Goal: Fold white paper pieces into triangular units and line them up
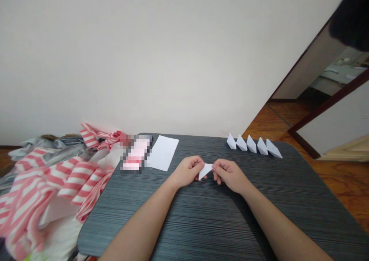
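Note:
Over the middle of the dark table, a small folded piece of white paper is held between both hands. My left hand pinches its left side, thumb on top. At its upper right corner, the thumb and fingers of my right hand are closed on the paper. Several folded white paper boats stand in a row at the back right of the table. A stack of white paper sheets lies at the back left, beyond my left hand.
A blurred-out pinkish object lies beside the sheets on the dark wood-grain table. Left of the table is a heap of red-and-white striped cloth. A white wall rises behind; a doorway and wooden floor are at right.

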`<state>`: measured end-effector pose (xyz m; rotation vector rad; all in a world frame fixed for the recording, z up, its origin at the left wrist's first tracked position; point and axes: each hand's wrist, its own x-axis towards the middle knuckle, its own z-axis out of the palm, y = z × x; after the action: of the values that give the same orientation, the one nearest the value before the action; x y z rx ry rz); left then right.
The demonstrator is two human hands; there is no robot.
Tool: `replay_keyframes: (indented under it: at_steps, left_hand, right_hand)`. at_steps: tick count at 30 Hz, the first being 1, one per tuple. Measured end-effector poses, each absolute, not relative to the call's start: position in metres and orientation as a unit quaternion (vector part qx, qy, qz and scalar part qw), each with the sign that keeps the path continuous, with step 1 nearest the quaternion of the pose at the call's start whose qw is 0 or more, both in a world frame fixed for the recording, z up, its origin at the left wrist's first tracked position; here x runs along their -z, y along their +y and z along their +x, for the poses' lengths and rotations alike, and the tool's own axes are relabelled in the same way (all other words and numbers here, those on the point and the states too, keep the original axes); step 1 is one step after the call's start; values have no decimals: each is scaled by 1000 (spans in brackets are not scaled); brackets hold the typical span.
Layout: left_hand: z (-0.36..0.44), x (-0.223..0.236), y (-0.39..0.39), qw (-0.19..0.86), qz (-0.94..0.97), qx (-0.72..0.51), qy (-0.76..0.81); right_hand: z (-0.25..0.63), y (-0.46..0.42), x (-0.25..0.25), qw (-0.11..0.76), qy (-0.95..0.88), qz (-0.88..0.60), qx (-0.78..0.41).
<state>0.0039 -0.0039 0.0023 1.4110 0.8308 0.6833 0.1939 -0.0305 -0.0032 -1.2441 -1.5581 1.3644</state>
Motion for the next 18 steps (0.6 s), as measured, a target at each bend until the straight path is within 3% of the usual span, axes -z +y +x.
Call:
replay_keyframes:
  at_steps: [6, 18]
  left_hand:
    - [5, 1, -5, 623, 629, -281, 370]
    - [7, 1, -4, 572, 668, -291, 376]
  right_hand:
    - [192, -30, 11, 408, -565, -462, -548]
    - [189, -30, 15, 401, -572, -436, -567]
